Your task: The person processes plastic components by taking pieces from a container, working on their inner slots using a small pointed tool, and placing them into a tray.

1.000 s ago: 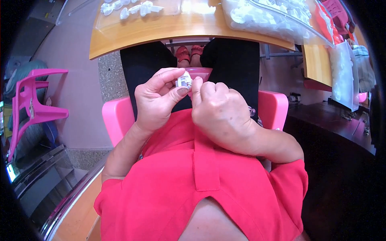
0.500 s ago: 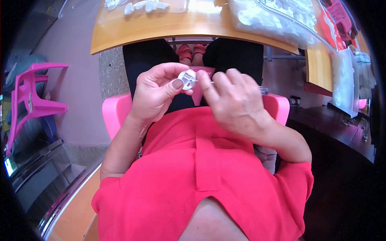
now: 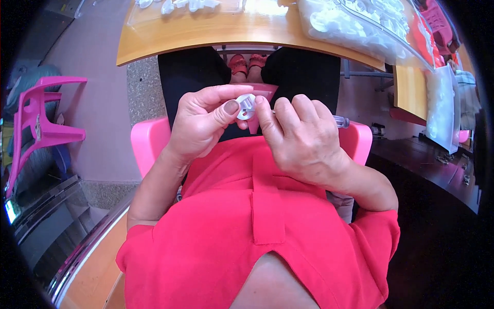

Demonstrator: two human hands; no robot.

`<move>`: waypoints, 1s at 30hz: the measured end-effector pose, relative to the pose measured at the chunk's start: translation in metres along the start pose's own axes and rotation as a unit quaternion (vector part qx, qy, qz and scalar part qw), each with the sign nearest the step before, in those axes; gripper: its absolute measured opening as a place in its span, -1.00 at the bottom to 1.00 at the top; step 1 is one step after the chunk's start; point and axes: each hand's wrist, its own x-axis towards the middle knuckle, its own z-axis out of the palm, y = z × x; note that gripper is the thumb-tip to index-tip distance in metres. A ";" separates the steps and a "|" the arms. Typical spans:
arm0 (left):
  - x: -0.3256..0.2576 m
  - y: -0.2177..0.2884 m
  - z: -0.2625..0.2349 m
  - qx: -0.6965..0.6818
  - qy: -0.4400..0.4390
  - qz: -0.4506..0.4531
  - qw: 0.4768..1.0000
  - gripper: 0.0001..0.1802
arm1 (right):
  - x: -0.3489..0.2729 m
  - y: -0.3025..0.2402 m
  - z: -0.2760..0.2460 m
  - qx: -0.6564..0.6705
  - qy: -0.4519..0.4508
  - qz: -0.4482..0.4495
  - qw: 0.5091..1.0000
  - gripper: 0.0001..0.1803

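Observation:
Over my lap, my left hand (image 3: 206,116) pinches a small round white plastic part (image 3: 246,107) between thumb and fingers. The part has a raised middle and a small dark opening low on its face. My right hand (image 3: 303,129) is closed around a screwdriver, whose clear greyish handle (image 3: 341,122) sticks out past the little-finger side. Its thin shaft runs toward the plastic part, and the tip seems to meet the part's right side. Most of the handle is hidden in my palm, and my right fingertips are close beside the part.
A wooden table (image 3: 206,38) stands ahead, bearing a clear tray (image 3: 355,38) heaped with white plastic pieces and more white pieces (image 3: 190,6) at its far left. Pink chair arms (image 3: 151,144) flank me. Another pink chair (image 3: 49,118) is at the left, and a clear bag (image 3: 441,108) hangs at the right.
The round part has turned slightly in my left fingers and shifted a little right. My right hand has rolled, showing more of the screwdriver handle.

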 end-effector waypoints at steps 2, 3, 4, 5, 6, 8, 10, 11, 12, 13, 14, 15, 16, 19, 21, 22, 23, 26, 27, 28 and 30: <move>-0.001 -0.001 0.002 0.017 0.015 -0.005 1.000 -0.64 | -0.001 0.000 0.002 -0.010 0.001 -0.007 1.000 -0.58; 0.000 -0.001 0.003 0.017 0.015 -0.004 1.000 -0.64 | -0.002 0.000 0.003 -0.019 0.002 -0.015 1.000 -0.58; 0.000 -0.002 0.003 0.036 0.010 0.005 0.999 -0.65 | -0.001 -0.001 0.002 -0.019 0.002 -0.016 1.000 -0.58; 0.000 -0.003 0.004 0.054 0.005 0.014 0.998 -0.66 | -0.001 -0.003 -0.001 -0.028 -0.036 -0.017 0.999 -0.58; 0.000 -0.003 0.004 0.054 0.005 0.014 0.998 -0.66 | 0.000 -0.003 -0.004 -0.037 -0.075 -0.018 0.996 -0.57; -0.001 -0.003 0.006 0.062 0.020 -0.004 0.998 -0.67 | 0.002 -0.001 -0.008 -0.037 -0.098 -0.042 0.994 -0.59; -0.001 -0.003 0.005 0.061 0.024 -0.016 0.998 -0.68 | 0.003 0.001 -0.010 -0.037 -0.122 -0.065 0.990 -0.61; -0.001 -0.004 0.004 0.059 0.029 -0.028 0.997 -0.69 | 0.004 0.002 -0.010 -0.031 -0.129 -0.087 0.987 -0.62; -0.002 -0.005 0.005 0.059 0.028 -0.028 0.997 -0.69 | 0.004 0.003 -0.011 -0.025 -0.137 -0.108 0.984 -0.63; -0.002 -0.005 0.005 0.062 0.034 -0.027 0.997 -0.72 | 0.005 0.004 -0.012 -0.025 -0.137 -0.108 0.984 -0.63; -0.002 -0.005 0.006 0.065 0.039 -0.027 0.997 -0.75 | 0.007 0.005 -0.014 -0.038 -0.155 -0.125 0.979 -0.64; -0.001 -0.006 0.006 0.065 0.038 -0.027 0.997 -0.75 | 0.008 0.006 -0.015 -0.050 -0.173 -0.141 0.974 -0.64; -0.001 -0.006 0.006 0.067 0.040 -0.031 0.996 -0.76 | 0.008 0.005 -0.014 -0.050 -0.173 -0.140 0.974 -0.64; -0.001 -0.007 0.003 0.079 0.037 -0.040 0.995 -0.75 | 0.006 0.002 -0.011 -0.073 -0.180 -0.149 0.970 -0.64; 0.001 -0.006 0.002 0.089 0.032 -0.046 0.994 -0.75 | 0.006 0.002 -0.011 -0.061 -0.170 -0.136 0.974 -0.63; 0.002 -0.004 0.002 0.041 0.037 -0.042 0.998 -0.74 | 0.005 0.002 -0.008 -0.039 -0.140 -0.104 0.984 -0.62; 0.003 -0.002 0.002 -0.007 0.042 -0.039 0.998 -0.73 | 0.005 0.003 -0.004 -0.016 -0.110 -0.072 0.991 -0.61; 0.006 0.003 -0.005 -0.046 0.031 -0.043 0.998 -0.68 | 0.005 0.009 -0.006 0.002 -0.048 -0.008 0.999 -0.63; 0.006 0.005 -0.005 -0.052 0.033 -0.049 0.997 -0.67 | 0.004 0.009 -0.009 0.006 -0.050 0.004 0.999 -0.60; 0.006 0.005 -0.006 -0.052 0.033 -0.049 0.997 -0.67 | 0.003 0.008 -0.010 0.006 -0.050 0.005 0.999 -0.60; 0.005 0.005 -0.006 -0.047 0.032 -0.049 0.997 -0.65 | 0.000 0.005 -0.010 0.005 -0.065 0.030 0.997 -0.49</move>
